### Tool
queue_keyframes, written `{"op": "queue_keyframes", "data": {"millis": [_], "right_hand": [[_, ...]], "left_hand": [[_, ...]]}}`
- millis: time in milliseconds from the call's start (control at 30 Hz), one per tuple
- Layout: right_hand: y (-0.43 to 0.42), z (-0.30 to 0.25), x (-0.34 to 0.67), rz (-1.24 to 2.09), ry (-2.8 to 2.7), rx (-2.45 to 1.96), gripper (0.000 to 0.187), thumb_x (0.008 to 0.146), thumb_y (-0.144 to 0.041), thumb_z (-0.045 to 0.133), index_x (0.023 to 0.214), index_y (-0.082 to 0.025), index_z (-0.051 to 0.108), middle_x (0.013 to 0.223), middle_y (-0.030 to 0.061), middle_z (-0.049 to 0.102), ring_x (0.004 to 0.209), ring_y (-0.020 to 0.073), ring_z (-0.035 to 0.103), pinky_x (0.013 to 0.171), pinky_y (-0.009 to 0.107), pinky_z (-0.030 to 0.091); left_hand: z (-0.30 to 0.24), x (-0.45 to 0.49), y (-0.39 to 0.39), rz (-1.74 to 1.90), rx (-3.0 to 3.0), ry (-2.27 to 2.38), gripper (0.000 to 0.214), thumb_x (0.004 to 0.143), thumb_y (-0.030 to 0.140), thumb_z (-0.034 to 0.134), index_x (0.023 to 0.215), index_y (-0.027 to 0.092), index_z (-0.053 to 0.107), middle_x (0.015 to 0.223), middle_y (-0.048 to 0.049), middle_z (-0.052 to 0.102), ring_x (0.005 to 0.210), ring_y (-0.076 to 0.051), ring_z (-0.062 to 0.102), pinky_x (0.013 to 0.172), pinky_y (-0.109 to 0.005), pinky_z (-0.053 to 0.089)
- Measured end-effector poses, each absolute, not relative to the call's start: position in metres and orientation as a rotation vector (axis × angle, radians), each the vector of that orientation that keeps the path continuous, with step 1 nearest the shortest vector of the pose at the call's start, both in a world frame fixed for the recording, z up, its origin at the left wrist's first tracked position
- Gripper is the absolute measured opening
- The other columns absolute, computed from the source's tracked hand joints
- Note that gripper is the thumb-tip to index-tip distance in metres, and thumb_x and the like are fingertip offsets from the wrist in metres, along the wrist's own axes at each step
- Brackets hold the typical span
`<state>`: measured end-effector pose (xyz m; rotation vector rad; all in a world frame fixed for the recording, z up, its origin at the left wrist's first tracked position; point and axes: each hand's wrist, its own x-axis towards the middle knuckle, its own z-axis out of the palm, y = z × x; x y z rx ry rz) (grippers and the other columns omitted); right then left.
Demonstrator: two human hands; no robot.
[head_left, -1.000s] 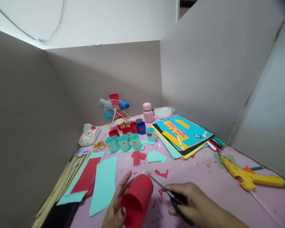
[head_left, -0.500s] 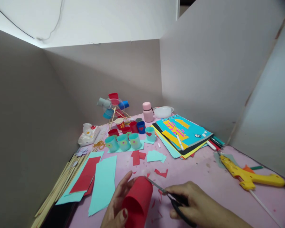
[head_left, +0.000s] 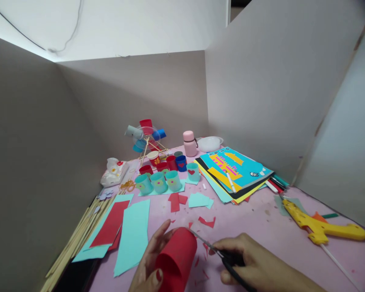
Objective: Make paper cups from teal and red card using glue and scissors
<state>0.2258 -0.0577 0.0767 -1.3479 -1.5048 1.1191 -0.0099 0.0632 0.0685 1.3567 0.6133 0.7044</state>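
A rolled red paper tube (head_left: 180, 253) lies tilted in my left hand (head_left: 150, 263), the thumb near its open end and the fingers along its left side. My right hand (head_left: 246, 259) grips black-handled scissors (head_left: 214, 249). Their blades reach the far rim of the tube at its upper right. Whether the blades are cutting the paper there I cannot tell. Small red paper scraps (head_left: 205, 247) lie on the pink table to the right of the tube. Beside my left hand is a light-blue paper strip (head_left: 134, 235).
Small turquoise paper cups (head_left: 158, 182) stand ahead. Behind them is a stick-framed wheel (head_left: 146, 138) next to a pink bottle (head_left: 190, 144). A blue booklet (head_left: 234, 166) tops stacked paper at right. A yellow glue gun (head_left: 319, 227) lies far right; wooden sticks (head_left: 79, 231) lie left.
My right hand and the scissors have shifted very slightly to the right. The red tube has turned a little in my left hand, which stays in nearly the same place.
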Motion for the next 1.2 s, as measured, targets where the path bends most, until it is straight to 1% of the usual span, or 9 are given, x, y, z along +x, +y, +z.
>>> {"op": "queue_keyframes", "data": {"millis": [100, 267, 500, 600, 733, 833, 933, 1067, 1200], "right_hand": [[-0.059, 0.079, 0.226, 1.134, -1.503, -1.362, 0.009, 0.069, -0.016, 0.068, 0.078, -0.016, 0.067, 0.059, -0.0087, 0.037, 0.056, 0.0085, 0.032, 0.048, 0.018, 0.025], [-0.059, 0.076, 0.226, 1.104, -1.53, -1.372, 0.007, 0.07, -0.019, 0.068, 0.076, -0.016, 0.066, 0.059, -0.0085, 0.037, 0.056, 0.0086, 0.032, 0.048, 0.019, 0.024], [-0.058, 0.077, 0.226, 1.084, -1.531, -1.356, 0.009, 0.073, -0.024, 0.069, 0.073, -0.016, 0.066, 0.058, -0.0085, 0.034, 0.056, 0.0086, 0.03, 0.048, 0.02, 0.023], [-0.058, 0.078, 0.225, 1.08, -1.523, -1.355, 0.01, 0.072, -0.023, 0.07, 0.079, -0.016, 0.068, 0.059, -0.0081, 0.036, 0.057, 0.0089, 0.032, 0.048, 0.019, 0.024], [-0.058, 0.076, 0.225, 1.101, -1.514, -1.322, 0.015, 0.074, -0.025, 0.068, 0.085, -0.015, 0.069, 0.06, -0.0081, 0.037, 0.056, 0.009, 0.031, 0.048, 0.02, 0.024], [-0.058, 0.074, 0.226, 1.105, -1.51, -1.331, 0.014, 0.074, -0.027, 0.068, 0.082, -0.015, 0.068, 0.059, -0.008, 0.037, 0.056, 0.0091, 0.031, 0.048, 0.02, 0.024], [-0.059, 0.073, 0.226, 1.097, -1.52, -1.339, 0.013, 0.073, -0.028, 0.068, 0.079, -0.016, 0.068, 0.059, -0.0079, 0.036, 0.055, 0.0092, 0.03, 0.048, 0.02, 0.024], [-0.058, 0.074, 0.227, 1.061, -1.546, -1.357, 0.014, 0.072, -0.028, 0.069, 0.078, -0.016, 0.068, 0.059, -0.008, 0.035, 0.056, 0.0092, 0.03, 0.049, 0.021, 0.023], [-0.058, 0.076, 0.227, 1.11, -1.527, -1.332, 0.012, 0.073, -0.028, 0.067, 0.076, -0.016, 0.066, 0.06, -0.0077, 0.036, 0.057, 0.0095, 0.031, 0.049, 0.021, 0.024]], "left_hand": [[0.068, -0.014, 0.068, 0.663, 1.397, 0.566, 0.071, 0.062, 0.059, 0.071, 0.128, 0.04, 0.052, 0.131, -0.0072, 0.061, 0.123, -0.033, 0.052, 0.094, -0.039, 0.048], [0.069, -0.012, 0.066, 0.689, 1.399, 0.547, 0.071, 0.062, 0.059, 0.07, 0.127, 0.037, 0.054, 0.13, -0.0094, 0.062, 0.121, -0.034, 0.053, 0.094, -0.04, 0.048], [0.07, -0.01, 0.062, 0.71, 1.363, 0.633, 0.077, 0.056, 0.062, 0.072, 0.126, 0.036, 0.056, 0.127, -0.0096, 0.064, 0.119, -0.036, 0.055, 0.093, -0.041, 0.049], [0.071, -0.01, 0.061, 0.718, 1.357, 0.646, 0.078, 0.054, 0.064, 0.072, 0.125, 0.035, 0.057, 0.124, -0.0094, 0.066, 0.12, -0.036, 0.053, 0.094, -0.041, 0.048], [0.073, -0.011, 0.06, 0.707, 1.351, 0.643, 0.076, 0.056, 0.064, 0.071, 0.125, 0.037, 0.057, 0.129, -0.0072, 0.062, 0.119, -0.034, 0.054, 0.093, -0.038, 0.049], [0.072, -0.011, 0.061, 0.717, 1.359, 0.648, 0.078, 0.056, 0.065, 0.071, 0.127, 0.036, 0.056, 0.13, -0.008, 0.062, 0.119, -0.034, 0.054, 0.092, -0.036, 0.048], [0.072, -0.011, 0.063, 0.705, 1.367, 0.651, 0.08, 0.055, 0.064, 0.072, 0.127, 0.033, 0.056, 0.125, -0.0104, 0.065, 0.113, -0.034, 0.058, 0.089, -0.036, 0.05], [0.074, -0.008, 0.059, 0.716, 1.35, 0.675, 0.077, 0.054, 0.063, 0.074, 0.124, 0.036, 0.058, 0.125, -0.0077, 0.065, 0.113, -0.032, 0.058, 0.088, -0.033, 0.05], [0.074, -0.002, 0.052, 0.81, 1.235, 0.721, 0.079, 0.047, 0.065, 0.076, 0.119, 0.034, 0.063, 0.117, -0.0082, 0.069, 0.111, -0.033, 0.059, 0.087, -0.035, 0.051]]}}
